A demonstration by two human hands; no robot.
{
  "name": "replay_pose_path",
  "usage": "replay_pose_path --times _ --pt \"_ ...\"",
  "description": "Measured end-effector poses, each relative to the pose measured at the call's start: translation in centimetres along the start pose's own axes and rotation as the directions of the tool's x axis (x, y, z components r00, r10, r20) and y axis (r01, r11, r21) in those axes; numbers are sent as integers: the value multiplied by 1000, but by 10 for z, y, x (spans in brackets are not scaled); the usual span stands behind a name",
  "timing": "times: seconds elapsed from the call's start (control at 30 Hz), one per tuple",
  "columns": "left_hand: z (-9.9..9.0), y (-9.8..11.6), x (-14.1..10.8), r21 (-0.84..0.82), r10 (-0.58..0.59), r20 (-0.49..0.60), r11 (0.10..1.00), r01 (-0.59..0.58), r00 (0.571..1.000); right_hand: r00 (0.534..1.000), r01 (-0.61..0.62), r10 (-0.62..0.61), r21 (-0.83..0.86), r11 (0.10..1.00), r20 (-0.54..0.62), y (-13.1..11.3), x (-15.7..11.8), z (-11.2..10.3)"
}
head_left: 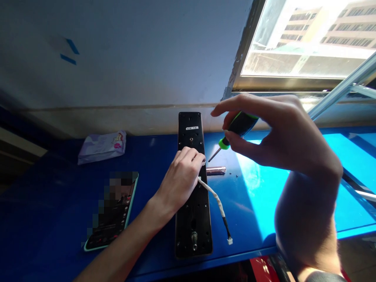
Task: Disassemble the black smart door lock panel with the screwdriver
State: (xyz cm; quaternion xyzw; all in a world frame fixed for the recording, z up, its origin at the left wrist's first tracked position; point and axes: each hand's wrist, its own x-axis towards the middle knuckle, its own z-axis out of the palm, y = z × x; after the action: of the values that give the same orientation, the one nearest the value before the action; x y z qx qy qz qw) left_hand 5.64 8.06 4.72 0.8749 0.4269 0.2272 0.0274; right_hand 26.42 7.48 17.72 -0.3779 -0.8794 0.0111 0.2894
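A long black panel (194,199) lies on the blue table, its short end toward me, with a "CE 16" label near the far end. My left hand (188,168) rests closed across its middle; what its curled fingers hold, if anything, is hidden. From beside that hand a white cable (216,197) runs right to a small white plug. My right hand (273,129) is raised right of the panel, gripping a black and green screwdriver (239,127) between thumb and fingers. Its tip points down-left beside the panel's edge, above a copper-coloured cylinder (216,170).
Two tiny dark pieces (234,174) lie right of the cylinder. On the left are a phone (117,215) and a purple-white packet (102,147). Behind the blue table (152,250) stands a wall, with a window and metal bars at right.
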Motion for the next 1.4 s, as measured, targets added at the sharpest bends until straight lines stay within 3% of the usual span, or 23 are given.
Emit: replay_pose_path --times 0.6,0.9,1.4 --pt "-2 -7 -5 -290 -78 -46 955 61 996 998 36 -35 33 999 -48 -1 1 3" --pt "3 -2 -8 -328 -126 -58 939 100 990 989 98 -88 77 992 -123 -3 0 8" --pt "7 2 -6 -298 -164 -42 944 145 986 987 150 -148 35 988 -69 -6 -7 -1"
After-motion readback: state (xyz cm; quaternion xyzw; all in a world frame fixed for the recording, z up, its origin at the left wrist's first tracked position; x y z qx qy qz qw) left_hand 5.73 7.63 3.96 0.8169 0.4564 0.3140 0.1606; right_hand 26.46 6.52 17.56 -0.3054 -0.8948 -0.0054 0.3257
